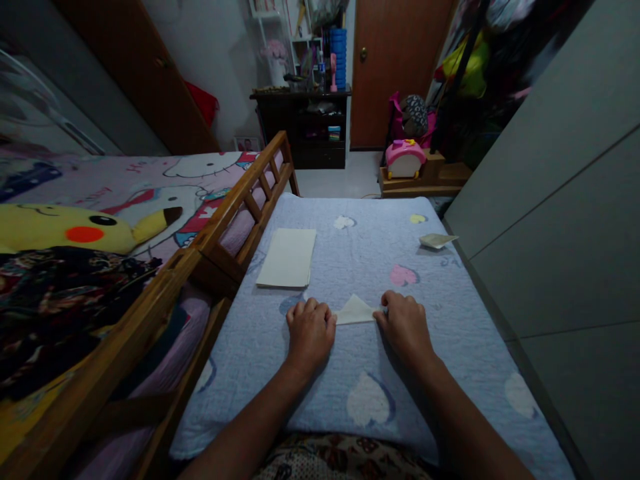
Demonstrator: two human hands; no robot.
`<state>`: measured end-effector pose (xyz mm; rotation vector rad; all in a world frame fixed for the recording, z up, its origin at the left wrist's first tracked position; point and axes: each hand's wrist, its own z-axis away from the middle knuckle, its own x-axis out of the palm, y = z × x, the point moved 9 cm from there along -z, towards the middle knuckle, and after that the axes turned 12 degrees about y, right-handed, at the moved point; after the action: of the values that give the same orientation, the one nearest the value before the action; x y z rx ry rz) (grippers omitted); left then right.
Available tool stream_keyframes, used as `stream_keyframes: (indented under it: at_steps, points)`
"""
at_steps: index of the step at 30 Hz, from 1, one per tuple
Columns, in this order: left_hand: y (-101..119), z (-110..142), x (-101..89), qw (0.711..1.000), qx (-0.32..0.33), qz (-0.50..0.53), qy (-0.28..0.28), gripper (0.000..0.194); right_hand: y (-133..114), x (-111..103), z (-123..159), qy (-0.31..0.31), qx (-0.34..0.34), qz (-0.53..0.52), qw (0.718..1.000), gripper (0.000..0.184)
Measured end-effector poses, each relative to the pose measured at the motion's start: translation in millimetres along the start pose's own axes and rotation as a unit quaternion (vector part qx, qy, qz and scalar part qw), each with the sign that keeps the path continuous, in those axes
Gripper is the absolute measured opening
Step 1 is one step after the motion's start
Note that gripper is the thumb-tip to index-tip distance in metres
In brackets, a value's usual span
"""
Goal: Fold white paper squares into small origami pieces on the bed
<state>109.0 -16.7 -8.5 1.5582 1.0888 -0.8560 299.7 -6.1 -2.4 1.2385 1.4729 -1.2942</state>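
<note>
A folded piece of white paper (356, 311) lies low on the blue heart-patterned cover, its peak pointing away from me and its straight edge toward me. My left hand (311, 331) grips its left end, fingers curled. At the right end, my right hand (404, 325) pinches the paper between thumb and fingers. Both paper ends are partly hidden by my fingers. Beyond my left hand rests a stack of white paper sheets (287, 258). Farther off on the right lies another folded paper piece (437, 241), apart from both hands.
A wooden bed rail (245, 200) runs along the left, with a yellow plush toy (65, 229) on the bed behind it. Pale cabinet doors (560, 173) border the right side. Past the far edge stand a dark cabinet (305, 127) and a pink toy case (405, 160).
</note>
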Motion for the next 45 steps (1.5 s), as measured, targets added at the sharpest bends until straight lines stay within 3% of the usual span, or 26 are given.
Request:
stream_keyframes:
  at_steps: [2,6,10,14,19,23,27,33,45]
  points:
    - [1,0,-0.8,1.000,0.001,0.000,0.005,0.014,-11,-3,0,0.010,-0.038,0.023,0.999,0.008]
    - [0,1,-2.3,1.000,-0.002,0.001,0.011,0.013,-33,8,4,-0.034,-0.130,-0.007,0.991,0.013]
    - [3,2,-6.4,0.999,0.008,0.013,0.036,0.006,-35,16,5,-0.043,-0.138,-0.044,0.989,0.017]
    - [22,5,-7.4,0.991,0.124,0.009,0.049,0.016,-36,12,5,-0.018,-0.106,-0.031,0.994,0.013]
    - [43,17,-3.6,0.951,0.309,0.010,0.025,0.013,-41,4,10,0.021,-0.081,-0.006,0.996,0.020]
    - [41,23,-6.4,0.928,0.373,0.004,0.016,0.023,-41,6,12,0.032,-0.064,0.006,0.997,0.027]
    - [34,29,-11.0,0.920,0.390,-0.014,0.027,0.024,-41,6,13,0.047,-0.052,0.014,0.997,0.034]
    - [25,35,-11.8,0.926,0.375,-0.009,0.024,0.025,-37,4,14,0.050,-0.035,0.009,0.998,0.027]
    - [20,40,-15.2,0.936,0.349,0.011,0.044,0.024,20,-1,16,0.043,0.042,0.031,0.998,0.020]
